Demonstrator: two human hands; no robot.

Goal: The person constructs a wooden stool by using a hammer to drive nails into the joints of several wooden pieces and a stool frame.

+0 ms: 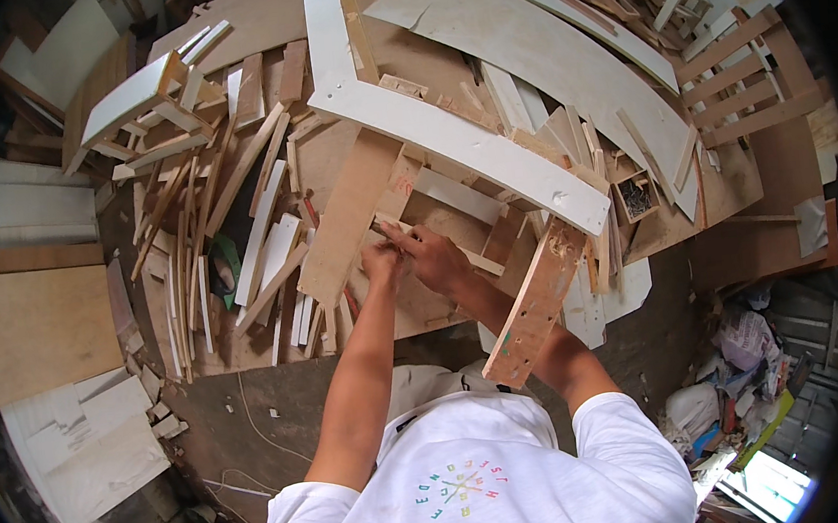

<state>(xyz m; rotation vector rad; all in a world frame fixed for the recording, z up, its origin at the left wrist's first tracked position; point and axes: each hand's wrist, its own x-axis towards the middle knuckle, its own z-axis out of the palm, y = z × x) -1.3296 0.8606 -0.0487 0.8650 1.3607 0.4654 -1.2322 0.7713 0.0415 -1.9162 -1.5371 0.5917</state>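
In front of me stands a wooden frame. It has a long white board [468, 136] along its far side, a plain plywood board [347, 213] on the left and a pitted wooden board [534, 301] on the right. My left hand [382, 263] is closed beside the inner face of the left board, its fingertips hidden. My right hand [436, 260] meets it there, with fingers bent together and the index finger reaching toward that board. Whatever small thing they grip is too small to name. The right forearm passes partly behind the pitted board.
Many loose wood strips [253, 191] lie on the worktable to the left. A small box of nails or screws [637, 197] sits to the right. Behind are a large white sheet [541, 62] and a slatted wooden piece [737, 74]. Plywood sheets [32, 335] stand at far left.
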